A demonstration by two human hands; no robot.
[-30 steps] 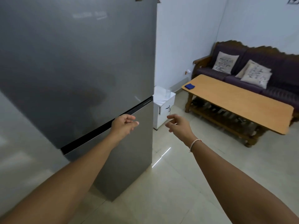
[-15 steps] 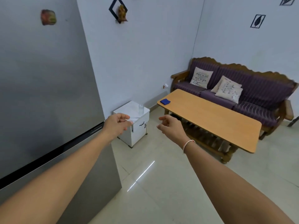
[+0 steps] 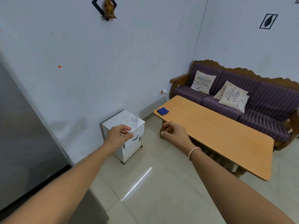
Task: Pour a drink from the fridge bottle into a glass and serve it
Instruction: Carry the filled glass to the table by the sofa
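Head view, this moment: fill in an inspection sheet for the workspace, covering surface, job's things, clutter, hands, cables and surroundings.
Surface: white cabinet top by the wall; long wooden table to its right.
Job's things: clear glass upright on the cabinet, looks empty; grey fridge at left, door shut; no bottle seen.
Clutter: blue cloth on the table's near end.
Hands: left hand and right hand both loosely curled in the air, holding nothing.
Cables: thin line running down the wall corner; cannot tell if it is a cable.
Surroundings: purple sofa with cushions, wall ornaments, tiled floor.
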